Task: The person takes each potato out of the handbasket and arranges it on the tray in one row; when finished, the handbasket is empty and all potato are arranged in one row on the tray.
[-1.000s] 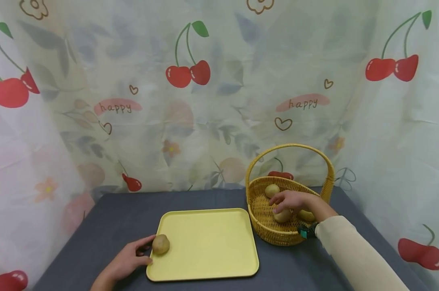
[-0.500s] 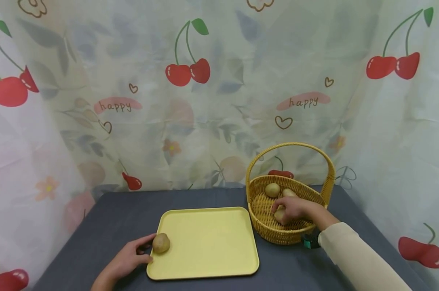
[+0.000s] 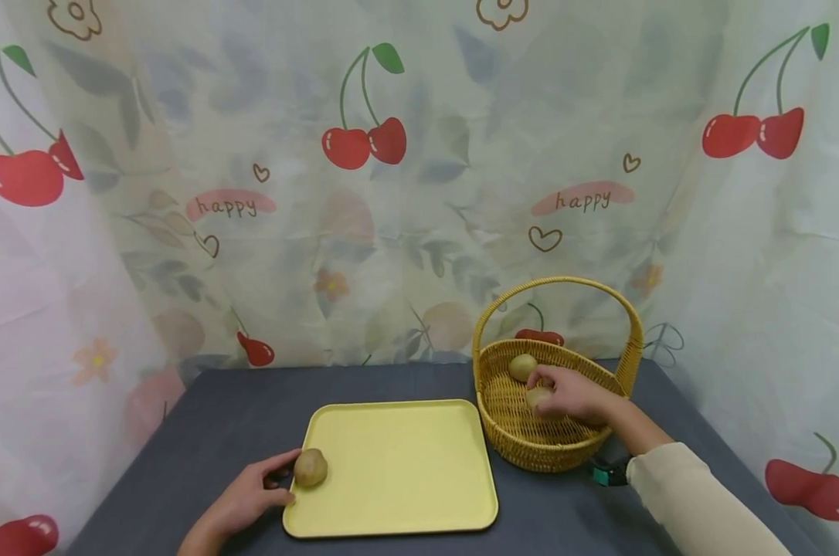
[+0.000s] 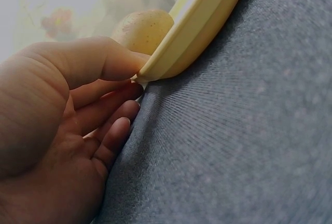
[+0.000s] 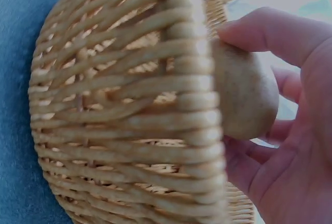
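My right hand point(image 3: 572, 394) grips a potato point(image 5: 244, 92) between thumb and fingers inside the yellow wicker basket point(image 3: 545, 459). In the right wrist view the basket's woven side hides part of that potato. Further back in the basket lies another potato point(image 3: 522, 367). At the yellow tray's point(image 3: 399, 471) left edge, my left hand point(image 3: 242, 498) rests with thumb and forefinger spread apart. The left wrist view has the thumb point(image 4: 104, 60) touching the tray's rim, the other fingers loosely bent beside it. One potato point(image 3: 311, 468) sits on the tray near those fingers.
The basket's tall arched handle point(image 3: 562, 279) rises over the right hand. A dark grey cloth point(image 3: 253, 409) covers the table. Behind and at both sides hangs a curtain point(image 3: 419, 232) printed with cherries.
My right hand has reached down into the basket, taken hold of a potato and drawn slightly upward. The left hand and the potato on the tray have stayed put.
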Motion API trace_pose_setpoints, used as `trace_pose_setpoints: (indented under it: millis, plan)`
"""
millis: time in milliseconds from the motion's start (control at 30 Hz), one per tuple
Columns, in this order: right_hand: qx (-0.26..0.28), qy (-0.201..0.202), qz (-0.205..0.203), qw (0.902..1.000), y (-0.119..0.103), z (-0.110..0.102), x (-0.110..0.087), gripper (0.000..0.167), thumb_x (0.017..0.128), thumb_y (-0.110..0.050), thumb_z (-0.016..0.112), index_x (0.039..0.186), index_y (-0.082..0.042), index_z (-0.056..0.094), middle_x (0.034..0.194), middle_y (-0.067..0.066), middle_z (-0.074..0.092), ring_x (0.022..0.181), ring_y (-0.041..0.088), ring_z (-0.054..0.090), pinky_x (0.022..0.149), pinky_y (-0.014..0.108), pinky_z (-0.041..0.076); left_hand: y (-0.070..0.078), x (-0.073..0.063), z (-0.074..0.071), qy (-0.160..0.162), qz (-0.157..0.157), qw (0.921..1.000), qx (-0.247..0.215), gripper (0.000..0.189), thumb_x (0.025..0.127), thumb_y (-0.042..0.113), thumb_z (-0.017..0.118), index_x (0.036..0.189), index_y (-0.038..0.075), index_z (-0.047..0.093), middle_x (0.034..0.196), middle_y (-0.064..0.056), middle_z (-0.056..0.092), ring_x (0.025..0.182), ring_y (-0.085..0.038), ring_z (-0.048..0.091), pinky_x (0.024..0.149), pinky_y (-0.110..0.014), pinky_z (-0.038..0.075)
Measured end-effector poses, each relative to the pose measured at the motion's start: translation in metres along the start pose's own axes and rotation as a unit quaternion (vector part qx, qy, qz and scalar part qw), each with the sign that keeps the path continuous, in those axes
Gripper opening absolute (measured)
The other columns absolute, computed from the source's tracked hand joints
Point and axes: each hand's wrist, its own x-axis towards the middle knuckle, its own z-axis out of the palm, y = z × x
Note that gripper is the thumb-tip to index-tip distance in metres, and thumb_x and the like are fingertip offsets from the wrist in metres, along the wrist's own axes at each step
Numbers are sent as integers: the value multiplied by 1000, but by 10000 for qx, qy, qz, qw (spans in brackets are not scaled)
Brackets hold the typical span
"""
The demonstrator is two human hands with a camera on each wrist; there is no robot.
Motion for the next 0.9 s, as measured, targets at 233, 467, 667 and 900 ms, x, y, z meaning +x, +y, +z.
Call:
trace_pose_setpoints:
  millis: [233, 467, 667, 900]
  plan:
    - [818, 381, -527, 9945, -16, -7, -13, 27, 89, -18, 68, 112, -5, 58, 106, 16, 57, 72, 25, 56, 60, 45, 50, 1, 0, -1, 31, -157, 9999, 20, 69, 81, 12, 73, 142, -6, 46, 137, -27, 49, 113, -36, 55, 81, -38, 47]
    - [1347, 489, -1011, 9845, -41, -7, -17, 36, 96, -19, 63, 127, -1, 62, 118, 20, 58, 76, 32, 60, 59, 45, 53, 1, 0, -2, 61, -187, 9998, 24, 69, 80, 12, 74, 141, -5, 46, 138, -28, 49, 114, -37, 55, 82, -38, 47]
    - [1419, 515, -1153, 9818, -72, -3, -15, 47, 88, -17, 73, 132, -6, 59, 119, 18, 55, 85, 33, 60, 67, 44, 54, 0, -1, -1, 6, 12, 10000, 37, 67, 81, 10, 72, 141, -7, 46, 137, -28, 49, 113, -37, 55, 80, -37, 47]
    - [589, 560, -1502, 9853, -100, 4, -7, 60, 82, -11, 78, 137, -8, 55, 130, 13, 55, 94, 25, 56, 74, 40, 48, 2, -1, 0, -35, 51, 10000, -10, 67, 82, 9, 71, 141, -7, 45, 136, -28, 50, 112, -37, 55, 81, -38, 47]
